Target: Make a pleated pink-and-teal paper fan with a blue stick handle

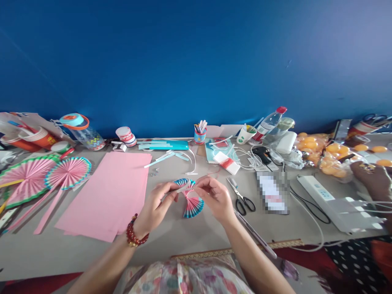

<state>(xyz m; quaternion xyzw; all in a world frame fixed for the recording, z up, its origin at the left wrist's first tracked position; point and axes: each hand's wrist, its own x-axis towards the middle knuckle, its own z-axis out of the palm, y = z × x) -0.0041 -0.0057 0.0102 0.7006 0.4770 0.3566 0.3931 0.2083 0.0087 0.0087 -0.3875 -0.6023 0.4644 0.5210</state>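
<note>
My left hand [161,202], with a red bead bracelet at its wrist, pinches a thin whitish strip [184,186], perhaps tape. The fingertips of my right hand [216,199] are pinched together at the strip's other end. Just beneath the strip, a pleated paper fan [193,206] in pink with blue edges lies on the table, spread into a bow-tie shape. Its middle is partly covered by my fingers. To the right of my right hand are black-handled scissors [243,202].
Pink paper sheets [104,196] are stacked at left, beside finished round paper fans [67,172]. Blue and white strips [165,145], a pen cup [200,134], red thread on a white card [226,163] and a bottle [268,124] line the back. A power strip [324,200] and another person's hand [367,177] are at right.
</note>
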